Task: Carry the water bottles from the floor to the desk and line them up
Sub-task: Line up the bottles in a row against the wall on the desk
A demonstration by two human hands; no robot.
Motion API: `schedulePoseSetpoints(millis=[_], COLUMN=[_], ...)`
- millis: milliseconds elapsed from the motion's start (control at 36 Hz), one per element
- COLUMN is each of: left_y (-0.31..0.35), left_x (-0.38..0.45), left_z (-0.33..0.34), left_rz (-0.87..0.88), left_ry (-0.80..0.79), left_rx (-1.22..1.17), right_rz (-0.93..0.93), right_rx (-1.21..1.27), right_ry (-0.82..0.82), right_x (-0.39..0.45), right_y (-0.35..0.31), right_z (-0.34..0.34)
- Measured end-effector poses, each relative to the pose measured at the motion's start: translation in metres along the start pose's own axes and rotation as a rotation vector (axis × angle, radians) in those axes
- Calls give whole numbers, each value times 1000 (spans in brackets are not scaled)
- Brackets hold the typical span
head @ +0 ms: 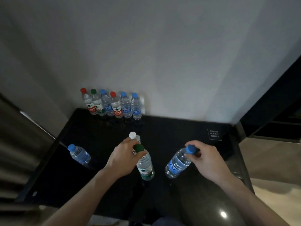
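Observation:
Several water bottles with red, green and blue caps stand in a row [112, 104] against the wall at the back of the black desk [179, 131]. My left hand [121, 158] grips a green-capped bottle [145, 165] by its neck; a white-capped bottle [133, 136] shows just behind the fingers, and I cannot tell whether the hand holds it too. My right hand [205, 158] is closed around the neck of a blue-capped bottle [177, 162]. Both held bottles are over the desk's middle. Another blue-capped bottle [79, 154] stands alone near the desk's left edge.
A white wall rises behind the desk. A small sign with white text [214, 134] lies at the desk's back right. Dark shelving [276, 111] stands to the right, a curtain [19, 144] hangs on the left, and pale floor [273, 176] shows at right.

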State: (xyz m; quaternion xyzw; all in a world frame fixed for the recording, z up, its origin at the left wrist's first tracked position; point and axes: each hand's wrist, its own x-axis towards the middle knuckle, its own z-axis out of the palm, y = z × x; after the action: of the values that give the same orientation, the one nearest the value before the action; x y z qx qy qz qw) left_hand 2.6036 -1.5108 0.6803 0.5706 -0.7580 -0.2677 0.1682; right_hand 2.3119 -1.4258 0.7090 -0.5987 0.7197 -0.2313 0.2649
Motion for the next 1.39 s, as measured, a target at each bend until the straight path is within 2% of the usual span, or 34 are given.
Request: schedulePoseSetpoints(millis=[250,722,972,1389], left_y=[56,94,93,57], left_x=[9,105,167,252], left_z=[10,-2,-5,1], left_rz=[10,177,80,-117], left_ry=[59,-63,-70,-89], left_rx=[71,195,100,67], right_rz=[-97,-29,-21,17], right_rx=[-58,-126,-153,-160], right_ry=[-44,-41,-12,-124], right_x=[18,72,122,217], right_y=[29,45,34,25], right_z=[-35,-37,-41,-17])
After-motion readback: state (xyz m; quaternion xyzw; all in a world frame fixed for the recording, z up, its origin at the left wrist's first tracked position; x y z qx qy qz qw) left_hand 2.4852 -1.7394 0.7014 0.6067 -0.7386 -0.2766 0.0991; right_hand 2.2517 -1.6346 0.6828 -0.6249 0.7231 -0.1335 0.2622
